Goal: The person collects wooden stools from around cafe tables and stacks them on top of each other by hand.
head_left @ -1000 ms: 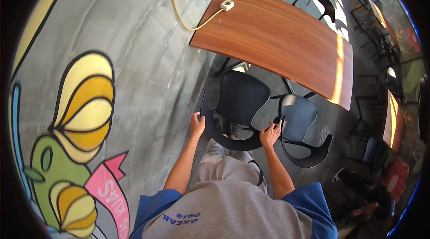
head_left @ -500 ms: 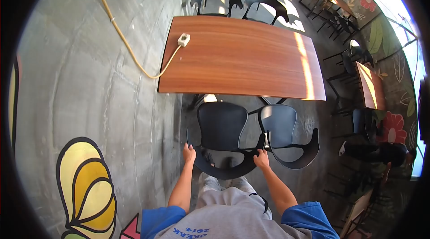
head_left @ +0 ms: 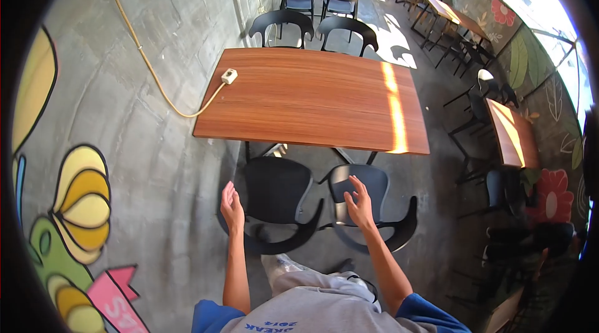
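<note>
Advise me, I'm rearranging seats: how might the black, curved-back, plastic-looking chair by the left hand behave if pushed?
The chair is probably stiff, given its smoothly curved seat; its open back suggests fairly light weight.

A dark grey concrete floor [head_left: 430,208] carries a wood-grain table [head_left: 306,105] on black legs. On the floor at the table's near side stand two black armchairs, a left near armchair [head_left: 277,189] and a right near armchair [head_left: 373,178], side by side. Two more black far armchairs [head_left: 281,17] stand beyond its far edge. On the tabletop, near its left end, lies a white power socket [head_left: 229,76], its pale cable [head_left: 213,97] running off that end. A bright sunlight stripe [head_left: 394,108] crosses the top near its right end.
</note>
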Demonstrator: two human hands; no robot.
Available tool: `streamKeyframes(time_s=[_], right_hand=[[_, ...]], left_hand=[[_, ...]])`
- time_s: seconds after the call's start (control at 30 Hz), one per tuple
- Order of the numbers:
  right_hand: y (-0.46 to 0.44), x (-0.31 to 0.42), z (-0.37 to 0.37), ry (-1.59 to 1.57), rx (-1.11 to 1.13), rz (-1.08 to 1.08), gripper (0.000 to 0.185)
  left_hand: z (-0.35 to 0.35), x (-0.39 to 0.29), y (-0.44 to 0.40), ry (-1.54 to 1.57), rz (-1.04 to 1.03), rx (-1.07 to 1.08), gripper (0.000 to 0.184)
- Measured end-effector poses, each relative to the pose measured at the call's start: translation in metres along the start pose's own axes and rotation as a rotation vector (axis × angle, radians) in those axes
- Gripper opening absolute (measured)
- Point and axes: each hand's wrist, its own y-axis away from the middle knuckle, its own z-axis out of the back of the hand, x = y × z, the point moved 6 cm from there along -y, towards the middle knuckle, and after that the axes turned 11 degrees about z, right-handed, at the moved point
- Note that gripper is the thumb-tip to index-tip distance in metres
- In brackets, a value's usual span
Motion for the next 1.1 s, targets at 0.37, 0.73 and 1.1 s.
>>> streamKeyframes(time_s=[0.37, 0.73, 1.1], right_hand=[[0.112, 0.016, 0.319, -0.158, -0.291, 0.038, 0.049], [0.155, -0.037, 0.455, -0.244, -0.547, -0.053, 0.043], [-0.018, -0.128, 0.622, -0.192, -0.402, 0.054, 0.033]], left_hand=[[-0.304, -0.181, 0.330, 0.268, 0.001, 0.529, 0.031], [-0.504, -0.227, 0.467, 0.153, -0.006, 1.004, 0.022], [-0.745, -0.238, 0.405, 0.117, 0.035, 0.784, 0.014]])
